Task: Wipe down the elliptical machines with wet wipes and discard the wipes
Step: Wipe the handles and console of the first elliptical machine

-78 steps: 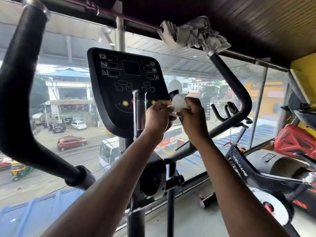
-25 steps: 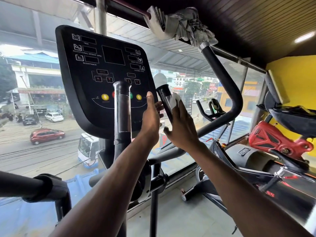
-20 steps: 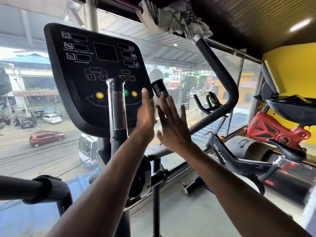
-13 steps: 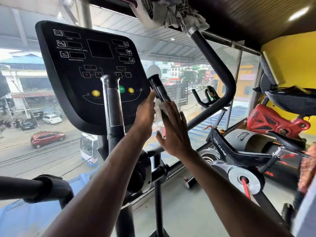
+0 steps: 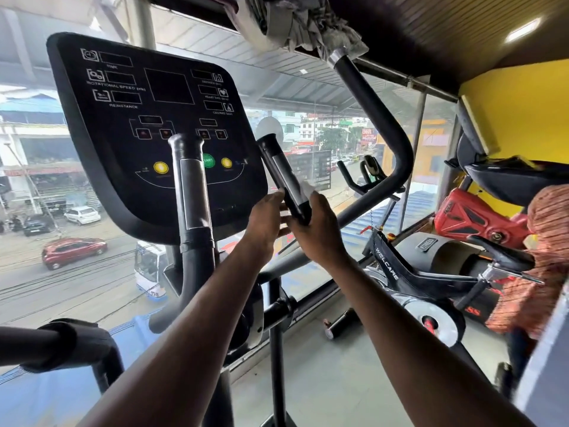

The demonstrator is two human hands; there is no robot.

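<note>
Beside the gym window I am wiping the right pulse grip (image 5: 284,177), both hands (image 5: 317,231) clasping it; next, the console (image 5: 117,149).

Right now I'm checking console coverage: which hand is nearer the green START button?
Left. The left hand sits just below the console's lower right edge, under the START button. The right hand is farther right, beyond the short grip handle.

Big street-facing window (image 5: 77,272), yellow wall (image 5: 508,97), dark slatted ceiling (image 5: 431,32)
</note>
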